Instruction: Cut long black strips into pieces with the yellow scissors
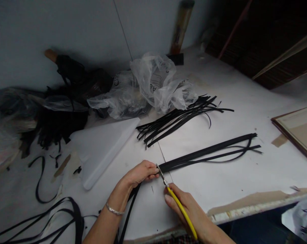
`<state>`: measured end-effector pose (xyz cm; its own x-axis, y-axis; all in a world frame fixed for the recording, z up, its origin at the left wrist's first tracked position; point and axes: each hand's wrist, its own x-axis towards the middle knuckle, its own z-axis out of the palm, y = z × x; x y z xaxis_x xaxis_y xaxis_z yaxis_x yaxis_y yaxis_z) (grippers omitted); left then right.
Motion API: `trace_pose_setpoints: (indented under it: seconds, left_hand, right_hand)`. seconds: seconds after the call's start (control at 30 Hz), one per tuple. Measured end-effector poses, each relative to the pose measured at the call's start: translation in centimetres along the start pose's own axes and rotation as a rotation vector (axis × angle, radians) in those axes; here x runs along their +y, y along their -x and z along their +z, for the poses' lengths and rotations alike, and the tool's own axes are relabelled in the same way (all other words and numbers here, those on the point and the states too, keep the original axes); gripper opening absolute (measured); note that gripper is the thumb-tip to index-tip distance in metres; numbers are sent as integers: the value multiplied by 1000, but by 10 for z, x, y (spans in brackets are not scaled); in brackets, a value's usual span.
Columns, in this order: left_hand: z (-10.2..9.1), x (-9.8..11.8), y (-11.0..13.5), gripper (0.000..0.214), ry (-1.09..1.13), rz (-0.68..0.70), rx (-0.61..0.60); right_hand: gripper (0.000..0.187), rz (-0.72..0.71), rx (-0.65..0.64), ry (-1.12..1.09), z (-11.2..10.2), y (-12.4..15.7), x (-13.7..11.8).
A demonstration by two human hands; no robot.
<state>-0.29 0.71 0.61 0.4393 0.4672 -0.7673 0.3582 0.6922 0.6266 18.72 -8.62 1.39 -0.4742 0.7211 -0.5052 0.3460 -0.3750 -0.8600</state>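
Note:
My left hand (145, 171) is closed around a bundle of black straps (201, 154), which stretches off to the right across the white table (219, 183). More strap trails from under that hand towards the table's front edge. Yellow-handled scissors (180, 206) are in my right hand (186, 203), their blades lying across the bundle just right of my left fingertips. Whether the blades have gone through the straps I cannot tell. Behind them lies a pile of cut black straps (178, 118).
Crumpled clear plastic bags (155, 81) lie at the back, beside a white plastic sheet (102, 145). Loose long black straps (74, 217) coil at front left. A framed panel (300, 132) rests on the right. A tall tube-shaped container (181, 28) stands by the wall.

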Motion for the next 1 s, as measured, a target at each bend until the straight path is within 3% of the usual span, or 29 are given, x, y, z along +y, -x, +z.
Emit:
trace_pose_setpoints:
  seconds: [0.23, 0.47, 0.67, 1.0]
  left_hand:
    - [1, 0, 0, 39, -1, -28, -15]
    - [0, -1, 0, 41, 14, -28, -23]
    - [1, 1, 1, 41, 23, -29, -46]
    - [-5, 0, 0, 43, 73, -23, -60]
  right_hand:
    - [48, 39, -57, -88, 7, 7, -5]
    - [51, 89, -143, -163, -4, 7, -12]
    - [45, 53, -89, -102, -9, 2, -21]
    - [48, 28, 1, -76, -3, -11, -4]
